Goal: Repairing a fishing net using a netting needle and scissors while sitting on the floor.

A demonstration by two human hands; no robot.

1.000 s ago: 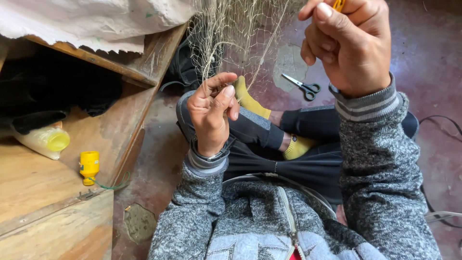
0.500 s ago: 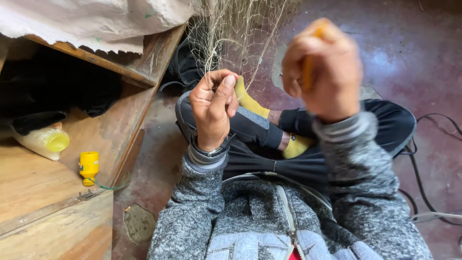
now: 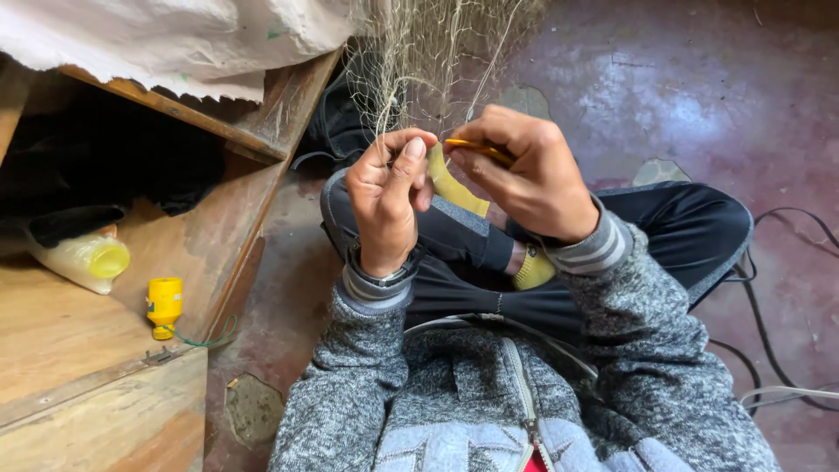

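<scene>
- The right hand (image 3: 524, 170) came down to meet the left hand (image 3: 389, 197).
- Its fingers pinched a thin yellow needle (image 3: 476, 149).
- Left fingers squeezed the stringy net (image 3: 419, 52).

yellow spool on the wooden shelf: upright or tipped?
Upright. The yellow spool stands on end on the wooden shelf, with green thread trailing from its base.

Soft daylight is cast from the upper right, where a pale sheen is left on the floor (image 3: 699, 114); the shelf (image 3: 114, 166) recess is kept in deep shadow, and edges are slightly bowed
</scene>
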